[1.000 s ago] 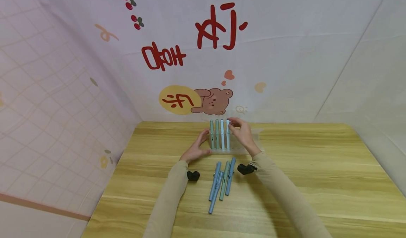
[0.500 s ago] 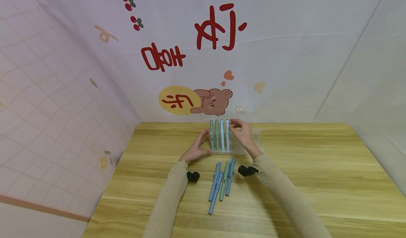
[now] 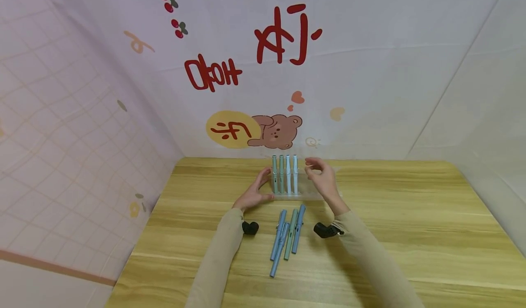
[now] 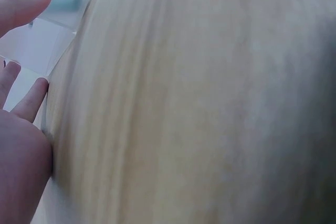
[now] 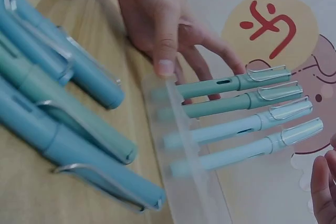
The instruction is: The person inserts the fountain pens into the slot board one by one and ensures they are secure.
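Several pale blue and green pens (image 3: 284, 174) stand upright in a clear acrylic stand (image 3: 316, 196) at the far middle of the wooden table (image 3: 411, 226). My left hand (image 3: 263, 182) rests with straight fingers against the stand's left end; in the right wrist view its thumb (image 5: 164, 51) presses the clear edge beside the upright pens (image 5: 236, 114). My right hand (image 3: 314, 166) hovers just right of the pens, fingers loosely curled and holding nothing. Several more pens (image 3: 287, 235) lie flat in front of the stand, between my forearms.
Printed fabric walls (image 3: 287, 70) close in the table at the back and on both sides. A black wrist camera sits on each forearm (image 3: 250, 227) (image 3: 324, 230). Bare wood stretches to the right and toward the near edge.
My right hand has let go of the top of the rightmost upright pen and drawn away to the right. The pen stays in the stand. The left hand has not moved.
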The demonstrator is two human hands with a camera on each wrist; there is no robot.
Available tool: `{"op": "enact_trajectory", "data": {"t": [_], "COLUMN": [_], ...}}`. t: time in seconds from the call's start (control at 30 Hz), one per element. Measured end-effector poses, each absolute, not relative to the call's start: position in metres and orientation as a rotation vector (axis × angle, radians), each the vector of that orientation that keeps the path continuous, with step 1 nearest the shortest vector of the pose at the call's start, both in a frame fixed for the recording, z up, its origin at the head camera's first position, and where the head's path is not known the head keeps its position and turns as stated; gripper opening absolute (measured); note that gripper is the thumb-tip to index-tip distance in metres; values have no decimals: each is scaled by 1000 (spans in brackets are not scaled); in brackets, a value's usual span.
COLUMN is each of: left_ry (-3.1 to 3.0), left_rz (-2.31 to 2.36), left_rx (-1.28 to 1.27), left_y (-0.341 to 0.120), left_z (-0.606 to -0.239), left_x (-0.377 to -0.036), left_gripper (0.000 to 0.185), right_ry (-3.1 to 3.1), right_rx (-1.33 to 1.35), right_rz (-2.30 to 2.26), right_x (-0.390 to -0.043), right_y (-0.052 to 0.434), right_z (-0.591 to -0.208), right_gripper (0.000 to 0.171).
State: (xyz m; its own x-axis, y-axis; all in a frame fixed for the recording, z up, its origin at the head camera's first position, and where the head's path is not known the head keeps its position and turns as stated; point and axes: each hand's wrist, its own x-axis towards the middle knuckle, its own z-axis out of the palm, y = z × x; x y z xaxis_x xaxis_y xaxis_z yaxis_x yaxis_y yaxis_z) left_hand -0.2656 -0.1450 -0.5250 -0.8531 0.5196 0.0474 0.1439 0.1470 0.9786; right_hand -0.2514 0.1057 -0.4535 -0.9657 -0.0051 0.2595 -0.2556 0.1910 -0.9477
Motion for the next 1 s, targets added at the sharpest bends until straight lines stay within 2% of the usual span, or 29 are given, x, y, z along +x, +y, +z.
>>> {"op": "enact_trajectory", "data": {"t": [1.0], "left_ry": [2120], "left_rz": [1810], "left_rx": [663], "left_y": [-144], "left_z": [-529], "left_x": [-265], "left_gripper": [95], "right_ry": [-2465], "right_rx": [698], "right_rz": [1875], "right_x": [-214], "right_y": [118], "right_z": [-491], "right_gripper": [17]}}
